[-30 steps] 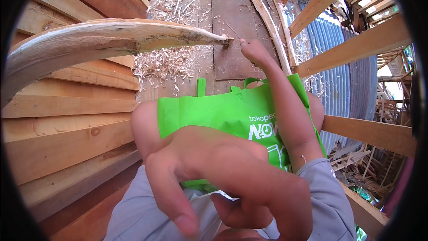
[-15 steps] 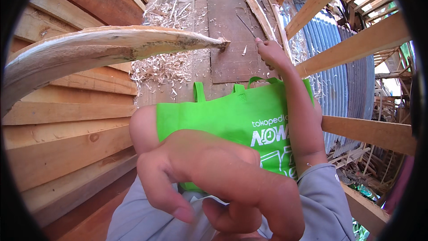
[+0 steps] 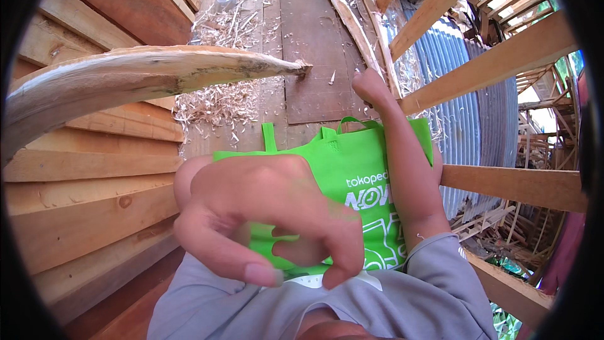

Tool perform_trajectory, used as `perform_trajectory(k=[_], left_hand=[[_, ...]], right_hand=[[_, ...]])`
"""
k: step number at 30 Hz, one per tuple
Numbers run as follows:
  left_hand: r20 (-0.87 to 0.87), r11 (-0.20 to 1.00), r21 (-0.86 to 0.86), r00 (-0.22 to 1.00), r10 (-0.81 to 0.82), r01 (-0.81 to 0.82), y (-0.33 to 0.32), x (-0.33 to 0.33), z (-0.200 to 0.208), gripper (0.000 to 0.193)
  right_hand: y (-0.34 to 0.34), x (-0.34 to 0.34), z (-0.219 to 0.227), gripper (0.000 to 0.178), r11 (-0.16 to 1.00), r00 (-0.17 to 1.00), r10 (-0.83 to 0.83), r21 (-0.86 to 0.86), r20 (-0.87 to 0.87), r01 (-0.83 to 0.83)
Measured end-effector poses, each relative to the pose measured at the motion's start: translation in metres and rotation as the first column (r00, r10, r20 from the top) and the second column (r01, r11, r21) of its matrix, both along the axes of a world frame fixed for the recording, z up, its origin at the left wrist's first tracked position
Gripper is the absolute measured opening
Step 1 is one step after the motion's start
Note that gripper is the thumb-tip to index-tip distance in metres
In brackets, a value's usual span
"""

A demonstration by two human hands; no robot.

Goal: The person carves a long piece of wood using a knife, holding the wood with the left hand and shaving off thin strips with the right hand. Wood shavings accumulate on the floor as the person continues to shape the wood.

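Note:
My left hand [image 3: 270,204] is raised close in front of me, back uppermost, its fingers bent. Thumb and fingers are apart, with nothing seen between them. Below it, a green cloth bag [image 3: 296,158] with white print and loop handles lies across my lap. My right arm reaches forward past the bag's right side. My right hand [image 3: 372,87] is closed, near the lower end of a long pale peeled pole [image 3: 345,9]; what it holds, if anything, I cannot make out. A thick curved piece of wood [image 3: 189,63] extends from the left, ending left of that hand.
Wood shavings [image 3: 217,110] litter the plank floor [image 3: 318,38]. A clear cup-like container [image 3: 225,2] lies among them. Stacked boards [image 3: 119,151] line the left. On the right are wooden rails [image 3: 509,186] and corrugated metal sheets [image 3: 448,82].
My left hand has moved up and left, away from the lower edge. The thin dark rod at my right hand is no longer visible. The whole view has shifted slightly.

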State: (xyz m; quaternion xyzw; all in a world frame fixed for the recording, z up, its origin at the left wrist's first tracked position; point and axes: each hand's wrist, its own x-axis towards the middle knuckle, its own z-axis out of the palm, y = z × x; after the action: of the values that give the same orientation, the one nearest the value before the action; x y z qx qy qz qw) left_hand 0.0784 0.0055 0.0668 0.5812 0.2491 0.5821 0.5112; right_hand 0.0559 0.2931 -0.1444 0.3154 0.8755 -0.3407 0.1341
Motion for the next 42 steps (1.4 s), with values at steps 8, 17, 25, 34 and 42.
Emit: perform_trajectory(k=[8, 17, 25, 34, 42], left_hand=[[-0.942, 0.151, -0.041, 0.088, 0.323, -0.988, -0.067, -0.083, -0.099, 0.06], [0.155, 0.235, 0.098, 0.248, 0.956, -0.967, 0.02, -0.089, -0.143, 0.011], [0.165, 0.186, 0.171, 0.215, 0.963, -0.967, 0.043, -0.083, -0.105, 0.005], [0.224, 0.145, 0.116, 0.168, 0.96, -0.983, 0.035, -0.084, -0.094, 0.004], [0.138, 0.158, 0.1, 0.171, 0.976, -0.982, 0.043, -0.081, -0.082, 0.008]], right_hand=[[-0.012, -0.021, -0.051, 0.045, 0.991, 0.996, -0.014, 0.134, -0.089, 0.026], [-0.011, -0.025, -0.072, 0.033, 0.947, 0.956, 0.278, 0.139, 0.09, -0.289], [-0.043, -0.005, -0.083, 0.03, 0.952, 0.999, 0.019, 0.304, 0.033, -0.028], [-0.081, -0.003, -0.047, 0.023, 0.852, 0.854, 0.52, -0.067, -0.006, -0.519], [-0.066, 0.0, -0.124, 0.034, 0.671, 0.697, 0.7, 0.191, 0.155, -0.716]])
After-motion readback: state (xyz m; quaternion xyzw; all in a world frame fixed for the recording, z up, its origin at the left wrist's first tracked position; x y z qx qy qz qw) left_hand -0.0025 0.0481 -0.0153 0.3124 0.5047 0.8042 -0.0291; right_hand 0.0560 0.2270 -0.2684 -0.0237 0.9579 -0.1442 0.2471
